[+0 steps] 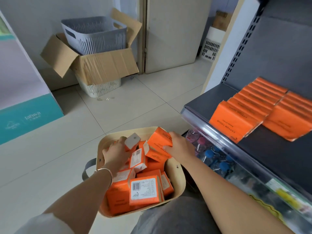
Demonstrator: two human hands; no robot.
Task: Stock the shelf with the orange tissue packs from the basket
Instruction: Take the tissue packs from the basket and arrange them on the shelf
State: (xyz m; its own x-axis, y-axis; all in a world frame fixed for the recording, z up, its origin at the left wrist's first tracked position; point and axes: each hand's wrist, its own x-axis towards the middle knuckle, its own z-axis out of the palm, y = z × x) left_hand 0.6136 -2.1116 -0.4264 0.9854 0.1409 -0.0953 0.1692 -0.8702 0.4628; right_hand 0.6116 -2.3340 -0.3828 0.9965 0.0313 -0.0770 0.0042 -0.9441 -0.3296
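Observation:
A cream basket (177, 188) on the floor below me holds several orange tissue packs (145, 190). My left hand (116, 154) reaches into the basket's far left side and grips one pack (132, 141) by its white end. My right hand (181, 146) grips another orange pack (159, 141) at the basket's far right rim, tilted up. On the dark shelf (211, 100) to the right, two rows of orange packs (249, 108) lean in line, the second row (290, 120) beside the first.
A lower shelf holds blue-capped bottles (217, 157) behind a clear rail. An open cardboard box (101, 63) with a grey basket (96, 34) in it stands on a white basket by the far wall. A teal and white display (25, 115) is at left.

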